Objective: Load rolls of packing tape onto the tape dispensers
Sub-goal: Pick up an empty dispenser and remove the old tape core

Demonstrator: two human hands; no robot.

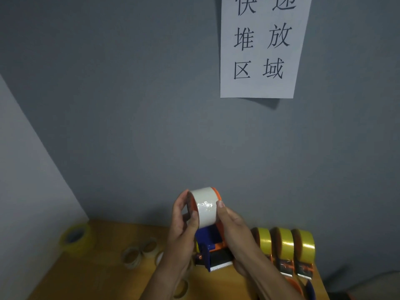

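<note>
I hold a blue and orange tape dispenser [211, 245] up in front of the grey wall, above the wooden table [104, 278]. A white tape roll [205, 206] sits on its orange wheel. My left hand [184, 221] grips the roll's left side, thumb on the tape face. My right hand [234, 230] holds the dispenser's right side, thumb pressing the roll's right edge. The serrated blade [220, 267] points toward me. Three dispensers with yellow tape rolls [284, 245] stand in a row at the right.
A yellow tape roll [74, 238] lies at the table's back left corner. Several empty cardboard cores [138, 253] lie left of my arms, one more core [180, 289] near the front. A paper sign [263, 46] hangs on the wall. Another orange and blue dispenser [303, 287] lies front right.
</note>
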